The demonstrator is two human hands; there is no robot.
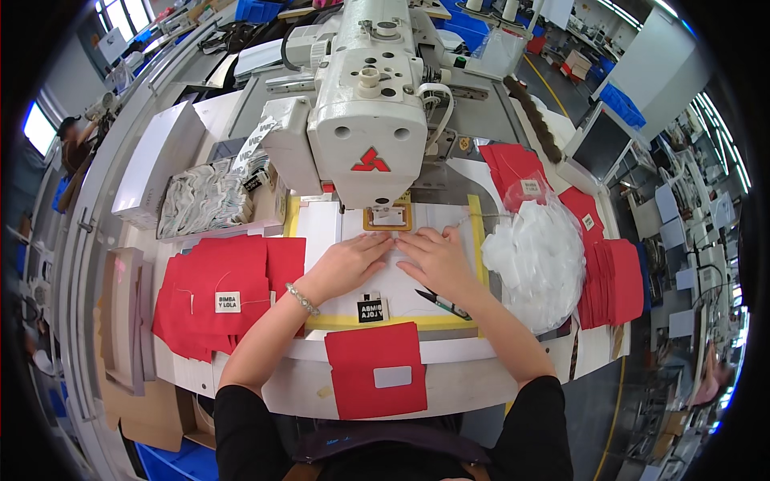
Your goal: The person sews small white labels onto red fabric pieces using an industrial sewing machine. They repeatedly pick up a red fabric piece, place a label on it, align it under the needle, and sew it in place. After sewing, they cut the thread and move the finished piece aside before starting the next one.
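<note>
A white industrial sewing machine (pixel 365 128) stands above a white board (pixel 353 276) edged in yellow tape. My left hand (pixel 349 264) and my right hand (pixel 433 256) rest fingertips down on the board, close together just below the brass clamp frame (pixel 387 218); both have their fingers apart and lightly bent. Whatever small piece is under the fingertips is not clear. A black label (pixel 373 306) lies below my hands, and black-and-green thread snips (pixel 440 304) lie by my right wrist. A red cloth piece with a pale patch (pixel 373 349) lies at the table's front edge.
Red fabric piles lie left (pixel 208 280) and right (pixel 613 280). Clear plastic bags (pixel 529 272) lie beside the board. A tray of labels (pixel 204 200), a long white box (pixel 159 156) and a screen (pixel 601 148) stand around. Co-workers (pixel 72 148) are at both far sides.
</note>
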